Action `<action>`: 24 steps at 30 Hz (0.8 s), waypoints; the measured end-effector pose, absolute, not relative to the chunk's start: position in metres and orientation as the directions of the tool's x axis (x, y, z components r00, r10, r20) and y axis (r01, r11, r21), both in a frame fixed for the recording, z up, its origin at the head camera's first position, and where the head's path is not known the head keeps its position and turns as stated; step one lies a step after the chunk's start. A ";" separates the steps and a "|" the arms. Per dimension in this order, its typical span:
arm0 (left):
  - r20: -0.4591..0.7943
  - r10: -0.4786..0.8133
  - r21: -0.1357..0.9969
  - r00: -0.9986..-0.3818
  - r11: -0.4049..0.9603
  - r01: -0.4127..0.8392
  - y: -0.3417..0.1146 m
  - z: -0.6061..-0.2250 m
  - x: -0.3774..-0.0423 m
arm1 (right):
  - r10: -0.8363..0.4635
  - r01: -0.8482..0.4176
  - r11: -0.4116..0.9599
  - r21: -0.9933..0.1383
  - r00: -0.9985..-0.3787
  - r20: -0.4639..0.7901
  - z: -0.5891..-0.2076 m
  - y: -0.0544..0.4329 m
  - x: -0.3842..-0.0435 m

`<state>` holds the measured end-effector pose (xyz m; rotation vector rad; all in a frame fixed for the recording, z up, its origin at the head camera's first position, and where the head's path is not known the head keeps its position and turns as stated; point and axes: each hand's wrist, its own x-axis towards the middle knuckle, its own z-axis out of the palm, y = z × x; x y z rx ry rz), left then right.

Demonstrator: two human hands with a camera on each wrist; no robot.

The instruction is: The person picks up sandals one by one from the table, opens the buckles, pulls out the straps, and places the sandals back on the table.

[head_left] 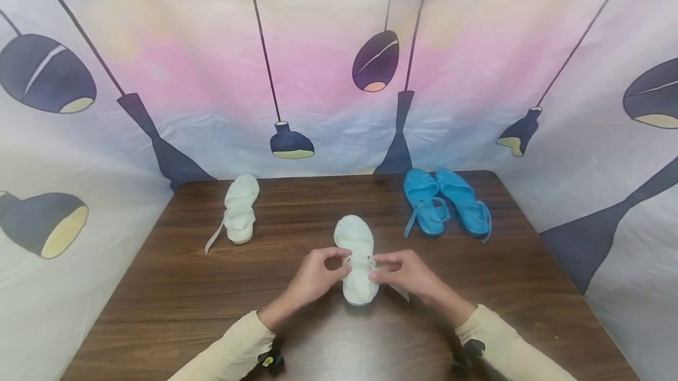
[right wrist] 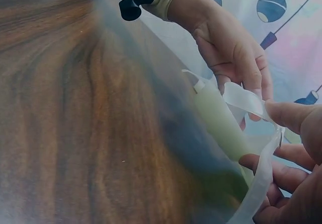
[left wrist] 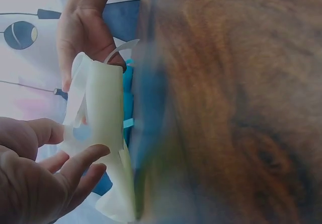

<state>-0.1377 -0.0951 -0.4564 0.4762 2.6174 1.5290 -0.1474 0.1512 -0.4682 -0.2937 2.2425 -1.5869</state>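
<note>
A white sandal point(head_left: 355, 234) lies on the table in front of me, toe pointing away. My left hand point(head_left: 313, 276) pinches its left side near the ankle strap with thumb and fingers. On the opposite side, my right hand point(head_left: 410, 275) pinches the strap at the sandal's right edge. In the right wrist view, the loose translucent strap point(right wrist: 259, 186) hangs down past the right fingers, and a small metal buckle point(right wrist: 280, 133) shows by them. The sandal's pale heel point(left wrist: 104, 93) faces the left wrist camera. The fingertips' exact contact is partly hidden.
Another white sandal point(head_left: 242, 198) stands at the back left of the brown wooden table point(head_left: 185, 298), its strap hanging out leftward. Two blue sandals point(head_left: 421, 186) sit side by side at the back right. A patterned cloth point(head_left: 328, 75) hangs behind the table.
</note>
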 end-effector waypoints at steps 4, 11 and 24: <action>0.073 0.303 0.855 -0.950 0.472 0.216 -0.096 -0.461 -0.138 | -0.380 0.074 0.331 -0.941 -0.902 -0.204 -0.473 0.151 -0.145; 0.047 0.327 0.829 -0.944 0.514 0.219 -0.095 -0.470 -0.138 | -0.374 0.117 0.330 -0.937 -0.895 -0.244 -0.478 0.151 -0.142; 0.052 0.454 0.691 -0.889 0.627 0.360 -0.086 -0.463 -0.154 | -0.381 0.120 0.364 -0.924 -0.886 -0.265 -0.482 0.154 -0.142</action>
